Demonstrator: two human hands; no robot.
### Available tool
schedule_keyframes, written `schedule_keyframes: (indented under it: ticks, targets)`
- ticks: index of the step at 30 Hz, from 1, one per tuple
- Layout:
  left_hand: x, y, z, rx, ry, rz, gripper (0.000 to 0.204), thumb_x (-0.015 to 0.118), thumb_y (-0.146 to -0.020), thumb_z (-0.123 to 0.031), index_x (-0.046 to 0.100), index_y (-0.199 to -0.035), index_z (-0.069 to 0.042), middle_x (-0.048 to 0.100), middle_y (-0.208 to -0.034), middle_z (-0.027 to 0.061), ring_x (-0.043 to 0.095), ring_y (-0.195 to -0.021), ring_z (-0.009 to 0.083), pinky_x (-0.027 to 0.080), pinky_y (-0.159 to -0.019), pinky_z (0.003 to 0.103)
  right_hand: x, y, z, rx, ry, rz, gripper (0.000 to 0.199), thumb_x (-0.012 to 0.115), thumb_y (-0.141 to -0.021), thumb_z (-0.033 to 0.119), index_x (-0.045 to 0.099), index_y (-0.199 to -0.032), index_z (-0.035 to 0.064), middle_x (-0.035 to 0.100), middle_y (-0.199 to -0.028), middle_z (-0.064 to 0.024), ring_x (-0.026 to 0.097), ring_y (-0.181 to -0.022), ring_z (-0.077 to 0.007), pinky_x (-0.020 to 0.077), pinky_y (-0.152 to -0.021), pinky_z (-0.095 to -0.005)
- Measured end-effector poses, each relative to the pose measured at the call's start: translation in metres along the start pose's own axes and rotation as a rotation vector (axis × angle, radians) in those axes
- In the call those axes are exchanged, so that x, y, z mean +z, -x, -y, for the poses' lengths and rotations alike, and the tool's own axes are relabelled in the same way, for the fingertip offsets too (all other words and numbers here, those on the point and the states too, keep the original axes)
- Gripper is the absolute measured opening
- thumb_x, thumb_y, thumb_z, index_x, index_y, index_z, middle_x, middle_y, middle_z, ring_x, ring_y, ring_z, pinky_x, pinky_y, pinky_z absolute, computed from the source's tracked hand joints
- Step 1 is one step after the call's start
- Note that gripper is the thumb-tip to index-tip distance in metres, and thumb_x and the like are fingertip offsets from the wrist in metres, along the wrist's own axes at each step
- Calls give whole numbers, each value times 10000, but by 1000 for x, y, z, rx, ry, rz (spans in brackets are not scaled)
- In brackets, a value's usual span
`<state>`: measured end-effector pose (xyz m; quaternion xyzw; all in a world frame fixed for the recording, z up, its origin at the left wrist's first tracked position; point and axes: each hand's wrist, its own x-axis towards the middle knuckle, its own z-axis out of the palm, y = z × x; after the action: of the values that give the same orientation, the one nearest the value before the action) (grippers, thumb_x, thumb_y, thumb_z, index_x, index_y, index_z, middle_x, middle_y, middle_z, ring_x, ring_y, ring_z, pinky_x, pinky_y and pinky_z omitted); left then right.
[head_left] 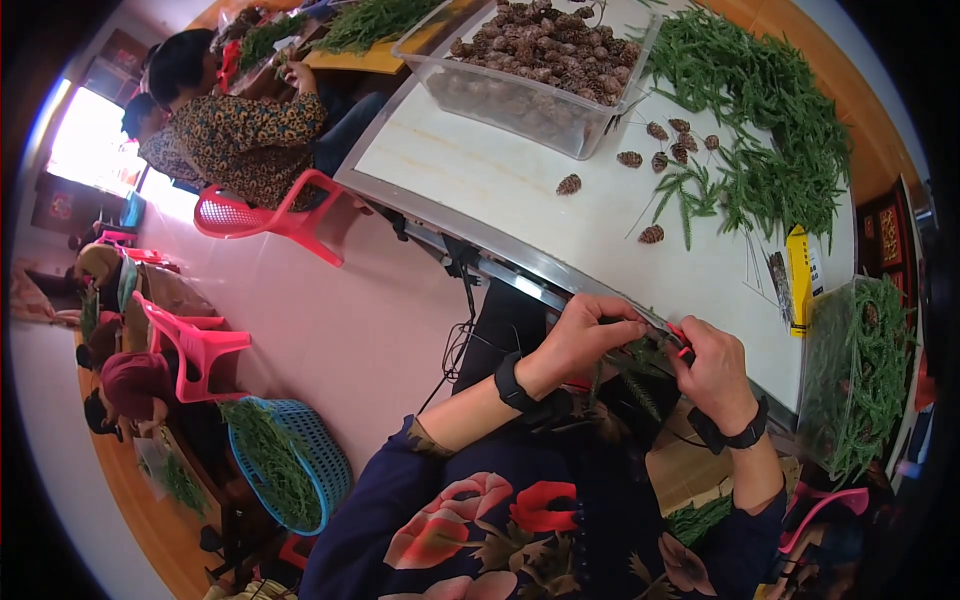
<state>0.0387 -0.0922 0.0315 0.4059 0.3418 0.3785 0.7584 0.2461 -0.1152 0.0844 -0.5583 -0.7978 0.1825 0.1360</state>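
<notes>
Sprig (638,388), green and needled, at near edge of white-topped table (440,160), partly hidden between both hands. Left hand (593,335) at same table edge: thumb and index pinched closed, apparently on sprig's stem, exact contact too small to tell. Right hand (718,370) also at table edge, closed around red-handled hand tool (679,332); pliers or cutters, cannot tell which, bite hidden. To do it well: pinch close to working point to stop stem swinging. Brace wrists near table edge, set tool square to stem, squeeze once, evenly, no nibbling. Mind left fingertips, probably near tool's bite; clear them before squeezing. Fold needles back to see contact. On table: loose pinecones (569,184) in middle, clear bin (560,137) heaped with more at far side, sprig pile (790,130) along right side, yellow packet (797,270) nearer right corner. Clear tub (828,385) of greenery just beside table's right end. Plenty of stock within reach, so no need to rush.
</notes>
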Motion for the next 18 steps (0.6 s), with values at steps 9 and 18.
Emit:
schedule_keyframes:
  ticks: [9,18]
  targets:
    - [5,0,6,107,-229,-17,128,638,-892,-61,704,-948,33,682,-831,8,588,-749,51,489,-674,209,-2,6,2,127,45,25,159,683,-757,107,558,-832,44,611,-714,-150,609,-705,-390,474,-600,-464]
    - [-7,-4,-1,75,-38,-155,132,616,-891,-16,693,-989,26,701,-917,42,625,-818,88,496,-735,224,2,-10,-4,95,5,-72,186,680,-793,133,568,-903,34,623,-793,-146,615,-739,-371,474,-622,-441]
